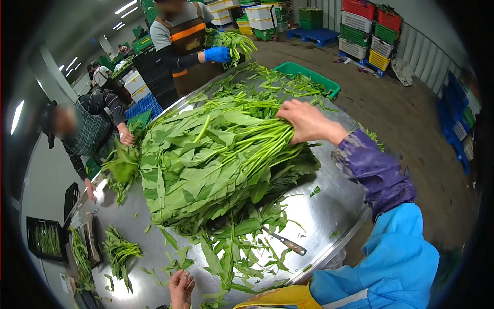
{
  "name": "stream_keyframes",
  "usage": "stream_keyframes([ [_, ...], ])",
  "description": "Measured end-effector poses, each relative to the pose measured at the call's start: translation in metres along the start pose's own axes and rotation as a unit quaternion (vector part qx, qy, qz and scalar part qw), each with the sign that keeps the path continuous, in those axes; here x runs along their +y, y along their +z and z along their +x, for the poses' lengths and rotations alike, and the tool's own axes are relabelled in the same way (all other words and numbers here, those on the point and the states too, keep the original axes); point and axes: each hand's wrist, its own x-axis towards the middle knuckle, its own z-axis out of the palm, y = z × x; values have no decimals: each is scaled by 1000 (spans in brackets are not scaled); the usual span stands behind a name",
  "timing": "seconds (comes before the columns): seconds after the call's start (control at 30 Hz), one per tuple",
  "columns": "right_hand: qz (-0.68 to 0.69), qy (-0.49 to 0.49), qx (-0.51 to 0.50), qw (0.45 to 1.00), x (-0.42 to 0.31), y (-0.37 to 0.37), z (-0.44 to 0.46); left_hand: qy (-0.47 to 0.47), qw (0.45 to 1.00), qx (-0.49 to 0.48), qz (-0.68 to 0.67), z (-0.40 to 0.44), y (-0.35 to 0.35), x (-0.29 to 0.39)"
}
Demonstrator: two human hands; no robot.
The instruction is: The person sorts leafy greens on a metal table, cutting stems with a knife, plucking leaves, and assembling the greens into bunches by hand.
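Note:
A large heap of leafy green stalks (206, 159) lies across the metal table (329, 206). My right hand (307, 122) is closed round stems at the heap's right side. Low in the view, my left hand (181, 287) has its fingers curled near the table's front edge, beside loose leaves; what it holds, if anything, I cannot make out. A knife with a wooden handle (289, 244) lies among scraps in front of the heap, its blade partly under leaves. A small bunch of greens (120, 251) rests to the left.
Across the table a co-worker in blue gloves (217, 55) holds greens. Another co-worker's hand (125, 135) is at the heap's left side. A green tray (314, 77) stands at the far edge, a black crate (46, 237) at the left, stacked crates (355, 35) behind.

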Motion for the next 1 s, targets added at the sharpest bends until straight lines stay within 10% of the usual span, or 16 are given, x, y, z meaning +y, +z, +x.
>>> stream_keyframes([
  [0.27, 192, -18, -138, 971, 22, 69, 11, -20, 999, 8, 39, -9, 20, 0],
  [0.4, 78, -27, -165, 983, 6, 47, 0, -21, 999, 12, 33, -8, 23, 2],
  [1.0, 114, -91, 150, 978, 0, 25, -16, -19, 997, -26, 71, -10, 29, -15],
])
